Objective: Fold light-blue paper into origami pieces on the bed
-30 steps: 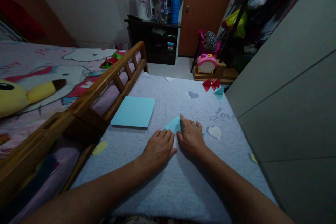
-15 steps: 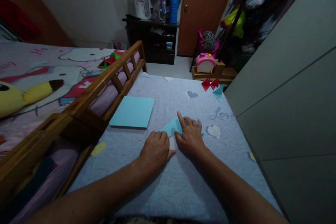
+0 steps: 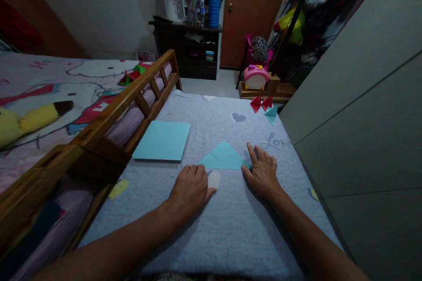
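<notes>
A light blue sheet of origami paper (image 3: pixel 223 157), folded into a triangle, lies flat with its point facing away from me and its long edge nearest me. My left hand (image 3: pixel 191 186) holds down the triangle's left corner. Its fingers are curled close together over that corner and hide the tip, while the thumb sticks out to the right. At the opposite corner is my right hand (image 3: pixel 262 171), fingers spread and thumb touching the paper's right end. To the left lies a square stack of light blue paper (image 3: pixel 162 140).
The bed's blue patterned cover (image 3: pixel 211 228) is my work surface. Two red folded paper pieces (image 3: pixel 256 104) and a light blue folded piece (image 3: pixel 271 115) sit at its far right corner. A wooden rail (image 3: pixel 132 90) borders the left; a pale cabinet (image 3: pixel 359 140) stands right.
My right hand has slid right along the fold to the triangle's right corner, uncovering the paper's middle and top point. My left hand stays on the left corner. The view has shifted slightly.
</notes>
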Motion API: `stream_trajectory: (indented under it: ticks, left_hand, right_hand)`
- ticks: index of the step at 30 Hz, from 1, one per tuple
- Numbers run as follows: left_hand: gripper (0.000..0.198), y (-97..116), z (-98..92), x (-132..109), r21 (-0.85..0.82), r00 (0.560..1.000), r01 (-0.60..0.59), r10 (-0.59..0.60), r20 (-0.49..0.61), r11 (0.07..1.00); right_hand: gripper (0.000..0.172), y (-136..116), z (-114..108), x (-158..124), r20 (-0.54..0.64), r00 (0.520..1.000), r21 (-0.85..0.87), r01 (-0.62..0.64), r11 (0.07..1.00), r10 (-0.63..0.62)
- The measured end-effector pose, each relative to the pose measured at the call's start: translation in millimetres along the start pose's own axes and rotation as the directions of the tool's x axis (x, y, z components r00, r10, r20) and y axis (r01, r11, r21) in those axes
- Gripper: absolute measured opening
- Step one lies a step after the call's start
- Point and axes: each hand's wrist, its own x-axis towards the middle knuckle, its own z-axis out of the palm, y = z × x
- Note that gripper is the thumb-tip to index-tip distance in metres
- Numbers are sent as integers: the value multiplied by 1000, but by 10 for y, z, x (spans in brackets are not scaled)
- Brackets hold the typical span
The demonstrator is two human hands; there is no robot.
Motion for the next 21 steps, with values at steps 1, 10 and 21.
stream_trajectory:
  ticks: [1,10,21]
  left_hand:
    - [37,-1,2,-1,2,1000,1,-1,2,1000]
    - [35,-27,18,-23,-9,998,50,-50,-32,999]
    - [36,-116,-66,15,-10,993,107,-108,-38,994]
  right_hand:
    - [70,41,3,-9,-3,1000,-6,-4,1000,4]
    - [66,315,46,-59,-39,999,-31,-8,999,7]
    - [60,376,-142,57,42,999,57,6,998,-8]
